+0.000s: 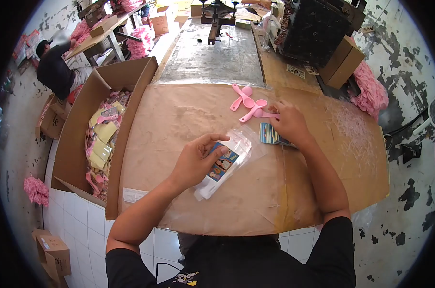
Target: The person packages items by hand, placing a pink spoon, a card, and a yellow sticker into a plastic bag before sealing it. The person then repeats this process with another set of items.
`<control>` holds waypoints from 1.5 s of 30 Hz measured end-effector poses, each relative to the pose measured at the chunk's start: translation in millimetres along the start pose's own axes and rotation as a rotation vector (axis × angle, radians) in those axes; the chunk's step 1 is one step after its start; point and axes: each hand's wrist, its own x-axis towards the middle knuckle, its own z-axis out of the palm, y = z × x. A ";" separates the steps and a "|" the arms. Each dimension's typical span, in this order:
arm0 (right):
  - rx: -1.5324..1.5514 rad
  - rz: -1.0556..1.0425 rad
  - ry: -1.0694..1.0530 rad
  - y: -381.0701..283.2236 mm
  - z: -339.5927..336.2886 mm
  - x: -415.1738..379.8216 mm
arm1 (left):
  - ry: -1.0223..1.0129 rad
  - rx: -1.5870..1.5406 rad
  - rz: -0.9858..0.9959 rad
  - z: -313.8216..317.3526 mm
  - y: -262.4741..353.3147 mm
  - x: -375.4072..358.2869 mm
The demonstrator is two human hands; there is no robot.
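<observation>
Cardboard (188,120) is covering the worktable, with an open box (78,125) of packed bags sitting at its left edge. Near the middle, the left hand (196,161) is curling around a clear plastic bag (227,163) with a printed card inside, thumb and fingers pinching its upper part. The right hand (288,122) is lying on a stack of cards (270,134), fingers bent, fingertips touching the pink spoons (248,103) beside it.

Nothing here reads clearly to me. The printed card (223,164) in the clear bag (227,161) under my left fingers (212,149) shows coloured pictures only, and any lettering on it is too small to make out.
</observation>
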 end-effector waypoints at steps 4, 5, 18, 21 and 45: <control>-0.087 -0.147 0.065 -0.5 1.3 0.8 | 0.000 -0.018 0.055 0.6 -6.5 1.4; -0.098 -0.194 0.104 -1.0 -1.4 2.5 | 0.002 -0.028 0.058 0.6 -6.2 1.1; 0.738 -0.220 -0.152 -71.6 -75.9 -26.9 | 0.014 -0.097 0.028 1.5 3.6 -1.5; 0.736 -0.264 -0.210 -73.0 -68.5 -27.5 | 0.010 -0.113 0.025 3.6 2.0 -2.8; 1.044 -0.606 -0.196 -107.2 -59.6 -42.7 | -0.406 -0.383 0.096 -5.5 5.6 -8.8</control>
